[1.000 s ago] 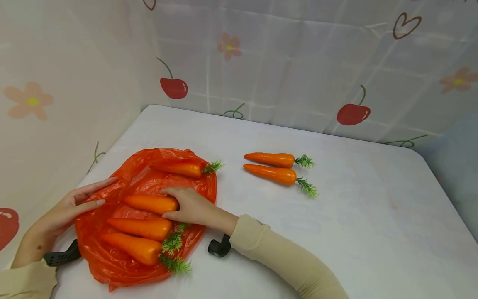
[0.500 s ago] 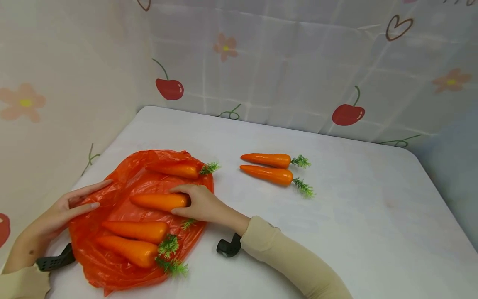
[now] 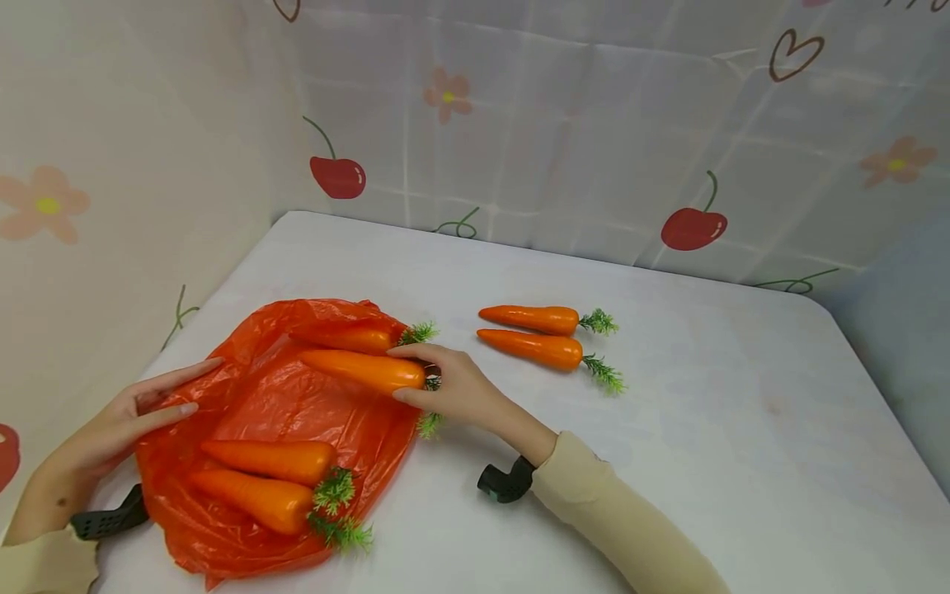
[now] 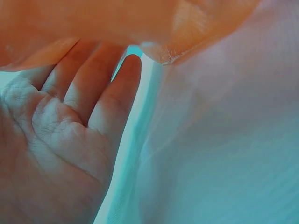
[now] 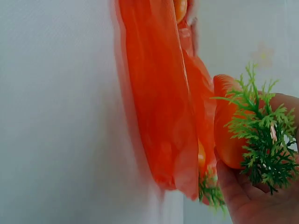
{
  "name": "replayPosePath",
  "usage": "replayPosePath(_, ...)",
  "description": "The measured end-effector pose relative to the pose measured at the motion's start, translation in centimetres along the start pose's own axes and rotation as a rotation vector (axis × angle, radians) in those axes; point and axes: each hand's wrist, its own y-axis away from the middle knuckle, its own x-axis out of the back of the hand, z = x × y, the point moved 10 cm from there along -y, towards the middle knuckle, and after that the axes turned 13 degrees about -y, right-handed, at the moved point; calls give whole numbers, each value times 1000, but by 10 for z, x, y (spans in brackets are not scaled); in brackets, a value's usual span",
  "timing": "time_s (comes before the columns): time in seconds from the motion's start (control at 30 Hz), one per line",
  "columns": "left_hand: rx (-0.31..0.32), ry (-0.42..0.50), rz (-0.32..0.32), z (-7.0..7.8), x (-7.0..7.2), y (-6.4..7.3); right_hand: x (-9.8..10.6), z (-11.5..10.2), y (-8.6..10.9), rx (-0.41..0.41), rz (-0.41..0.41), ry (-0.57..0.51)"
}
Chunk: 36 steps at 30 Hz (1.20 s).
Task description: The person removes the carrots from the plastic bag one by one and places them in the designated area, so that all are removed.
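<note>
White surface spreading wide here, far corners rounded. Right behind far edge, greyish sheet, creased, and what prints: two red cherries, peach flowers, brown heart high above far right corner, green squiggles low along edge. Beyond left edge, cream wall, bigger flower there. Past right edge, bluish-grey panel. Lighting soft, backdrop dimmer than surface.

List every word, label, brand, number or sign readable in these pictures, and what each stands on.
None can be read.
Brown marks, perhaps lettering, on the grey cherry-printed backdrop: cut off by the head view's top edge.
No lettering shows on the red plastic bag or orange, tapered carrots.
</note>
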Motion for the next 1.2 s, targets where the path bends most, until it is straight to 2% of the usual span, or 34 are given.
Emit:
replayPosePath(0.17, 41, -31, 31, -4, 1, 1, 22, 5, 13, 19, 39, -49)
replayPosePath(0.4, 54, -95, 47, -5, 2, 0, 56, 15, 33, 25, 116, -19)
replayPosePath(0.6, 61, -89, 44, -5, 2, 0, 79, 28, 52, -30, 162, 1)
replayPosePath(0.8, 79, -79, 41, -6, 2, 0, 90, 14, 68, -68, 160, -62)
replayPosePath(0.9, 76, -75, 36, -6, 2, 1, 96, 13, 77, -94, 178, -25)
replayPosePath(1.1, 93, -89, 48, -7, 3, 1, 111, 40, 89, -117, 198, -32)
replayPosePath(1.2, 111, -91, 53, -8, 4, 1, 118, 53, 95, -102, 200, -18)
